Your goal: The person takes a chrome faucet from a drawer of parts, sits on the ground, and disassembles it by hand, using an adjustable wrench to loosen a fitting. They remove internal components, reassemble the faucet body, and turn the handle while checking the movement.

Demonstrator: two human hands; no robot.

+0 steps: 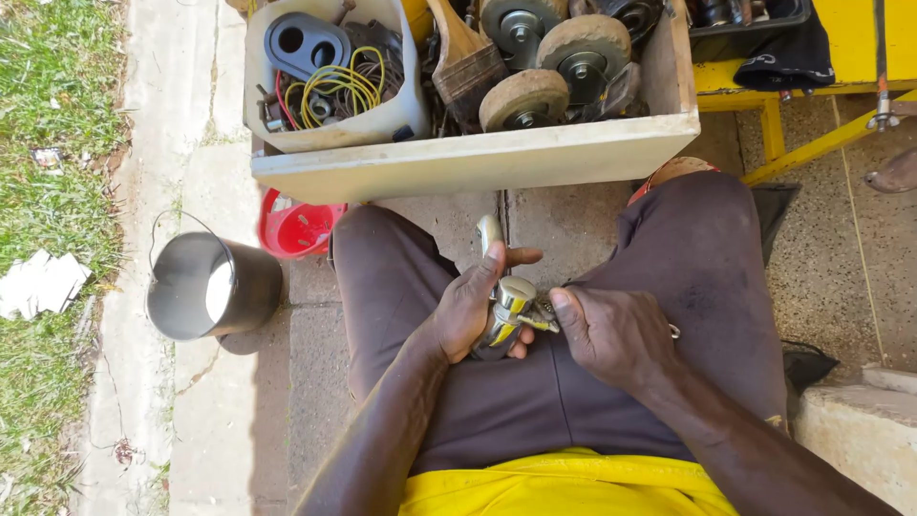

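My left hand (pixel 468 306) grips a silver padlock (pixel 506 308) with its metal shackle (pixel 488 232) sticking up past my thumb. My right hand (pixel 611 330) pinches a small key (pixel 537 317) at the lock's side, and more of the key ring shows at the far edge of that hand. Both hands rest over my lap, between my knees in dark trousers.
A wooden box (pixel 478 158) right in front of my knees holds worn wheels (pixel 523 98), a brush (pixel 466 57) and a white tub (pixel 330 129) of wires. A metal bucket (pixel 205 287) and a red container (pixel 291 227) stand at left by the grass. A yellow frame (pixel 764 124) is at right.
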